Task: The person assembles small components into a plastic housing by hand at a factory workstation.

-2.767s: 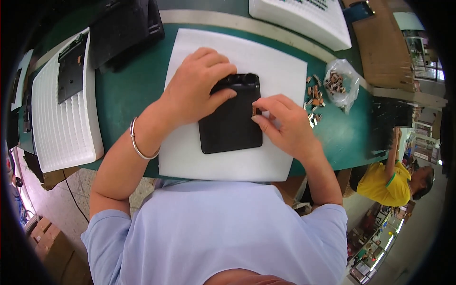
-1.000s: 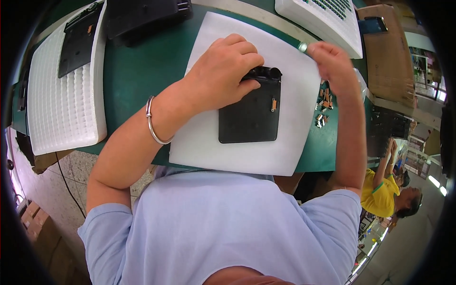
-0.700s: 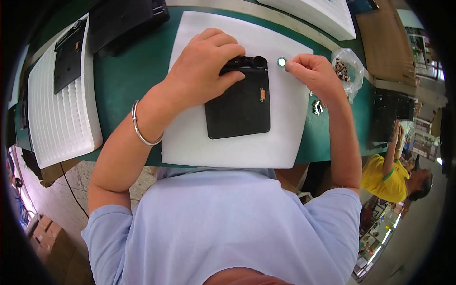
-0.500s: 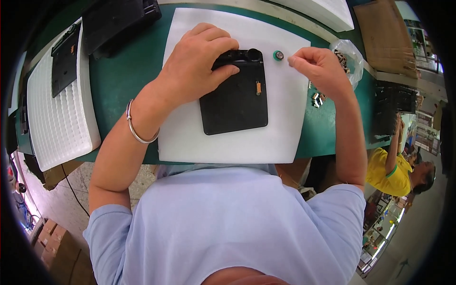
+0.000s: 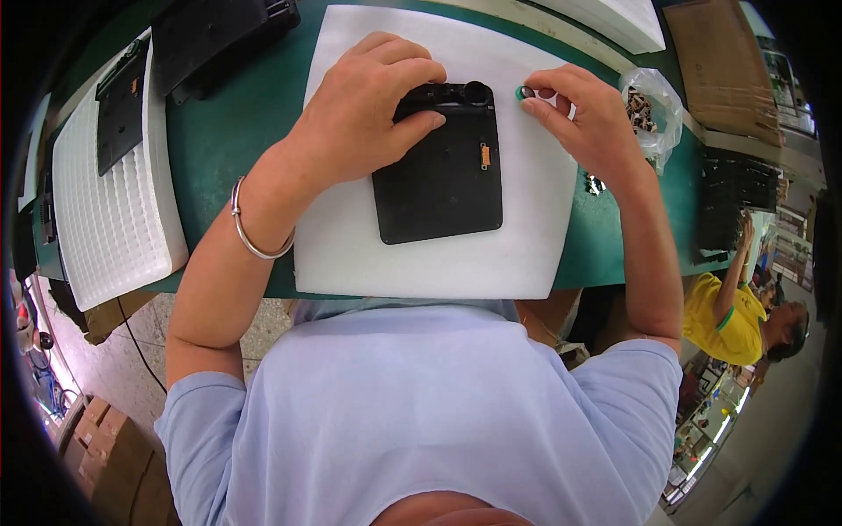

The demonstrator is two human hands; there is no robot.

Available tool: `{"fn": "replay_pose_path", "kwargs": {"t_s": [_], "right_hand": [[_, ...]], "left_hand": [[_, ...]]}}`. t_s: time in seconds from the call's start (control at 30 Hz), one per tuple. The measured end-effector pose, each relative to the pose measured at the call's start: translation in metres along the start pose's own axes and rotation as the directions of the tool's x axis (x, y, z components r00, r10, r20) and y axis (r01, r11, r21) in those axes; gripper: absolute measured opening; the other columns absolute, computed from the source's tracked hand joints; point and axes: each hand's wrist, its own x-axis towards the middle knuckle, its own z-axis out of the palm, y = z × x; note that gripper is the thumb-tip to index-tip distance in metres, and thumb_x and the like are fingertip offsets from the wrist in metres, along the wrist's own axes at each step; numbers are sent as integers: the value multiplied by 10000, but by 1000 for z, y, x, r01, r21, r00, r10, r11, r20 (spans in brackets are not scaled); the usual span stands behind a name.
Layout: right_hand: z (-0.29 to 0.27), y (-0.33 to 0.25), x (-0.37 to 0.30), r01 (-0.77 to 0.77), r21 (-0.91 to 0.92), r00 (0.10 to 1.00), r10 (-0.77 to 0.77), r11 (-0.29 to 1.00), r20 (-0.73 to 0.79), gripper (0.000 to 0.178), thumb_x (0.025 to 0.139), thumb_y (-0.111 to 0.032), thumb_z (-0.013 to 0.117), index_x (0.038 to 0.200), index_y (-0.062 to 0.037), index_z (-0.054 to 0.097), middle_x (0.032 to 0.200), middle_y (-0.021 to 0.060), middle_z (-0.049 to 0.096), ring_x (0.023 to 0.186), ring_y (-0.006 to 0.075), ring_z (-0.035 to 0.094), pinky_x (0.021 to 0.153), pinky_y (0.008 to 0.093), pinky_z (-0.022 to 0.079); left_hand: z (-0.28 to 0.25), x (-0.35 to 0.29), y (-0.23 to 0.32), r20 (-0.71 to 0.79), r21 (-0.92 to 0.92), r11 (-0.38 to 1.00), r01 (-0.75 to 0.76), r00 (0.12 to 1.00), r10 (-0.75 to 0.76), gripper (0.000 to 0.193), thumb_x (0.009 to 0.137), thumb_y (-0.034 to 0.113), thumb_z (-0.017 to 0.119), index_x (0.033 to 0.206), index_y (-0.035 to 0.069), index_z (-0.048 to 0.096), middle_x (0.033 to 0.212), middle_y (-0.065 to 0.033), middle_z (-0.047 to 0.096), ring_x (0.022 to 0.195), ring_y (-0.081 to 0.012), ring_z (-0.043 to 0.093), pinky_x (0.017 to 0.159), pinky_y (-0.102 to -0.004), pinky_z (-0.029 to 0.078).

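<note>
My right hand [image 5: 596,121], a moment ago apart from the small green piece [image 5: 519,94], now has fingertips at it, bringing it within grasp; whether they pinch I can't tell. My left hand [image 5: 364,114] stays clamped on the black panel [image 5: 437,186], flat on the white foam sheet [image 5: 526,263].

The panel [image 5: 438,193] looks matt plastic, the sheet [image 5: 351,267] smooth foam, the bracelet [image 5: 235,210] shiny metal.

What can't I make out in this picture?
Head view:
Upper left corner of the panel: hidden by the left hand.
Green part at the right hand: too small to identify.
Pieces in the bag: too small to count.
Black case: cut off by the top edge.
</note>
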Motion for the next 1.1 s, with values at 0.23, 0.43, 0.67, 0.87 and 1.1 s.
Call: {"fn": "replay_pose_path", "kwargs": {"t_s": [0.23, 0.43, 0.67, 0.87, 1.1], "right_hand": [[1, -2, -5, -61, 25, 997, 62, 998, -48, 230, 847, -183, 751, 1026, -47, 700, 874, 60, 653, 666, 170, 583, 619, 283, 486], [2, 4, -10, -68, 177, 993, 83, 982, -81, 237, 843, -144, 747, 1049, -38, 697, 862, 63, 645, 614, 145, 531, 599, 266, 471], [12, -11, -9, -140, 88, 978, 152, 986, -145, 215, 835, -191, 744, 986, -44, 700, 795, 71, 640, 625, 179, 576, 600, 288, 480], [16, -13, -9, -124, 121, 976, 143, 985, -166, 220, 820, -161, 738, 1012, -62, 697, 851, 78, 661, 636, 185, 600, 608, 298, 495], [18, -9, -10, -49, 147, 980, 76, 988, -183, 244, 815, -135, 743, 1043, -66, 693, 872, 75, 667, 602, 164, 582, 583, 278, 485]], "left_hand": [[0, 0, 0, 1, 10, 1000, 9, 1000, -9, 313, 759, 60, 781, 1045, 28, 657, 1069, -99, 642, 1024, -283, 585, 874, -347, 510], [-1, 2, 1, 11, 10, 1000, 7, 1000, -7, 311, 760, 58, 780, 1045, 28, 660, 1063, -96, 639, 1024, -278, 584, 868, -344, 514], [-1, 2, 1, 22, 5, 1000, 13, 1000, -13, 312, 758, 59, 780, 1046, 27, 661, 1065, -96, 640, 1029, -278, 585, 864, -339, 523], [-1, 1, 1, 11, 21, 1000, 2, 1000, -2, 310, 760, 62, 782, 1046, 23, 668, 1067, -96, 642, 1030, -275, 589, 864, -335, 529], [-2, 1, 1, 25, 22, 1000, 11, 1000, -12, 314, 759, 71, 787, 1046, 23, 669, 1068, -100, 641, 1028, -276, 590, 860, -339, 531]]}}
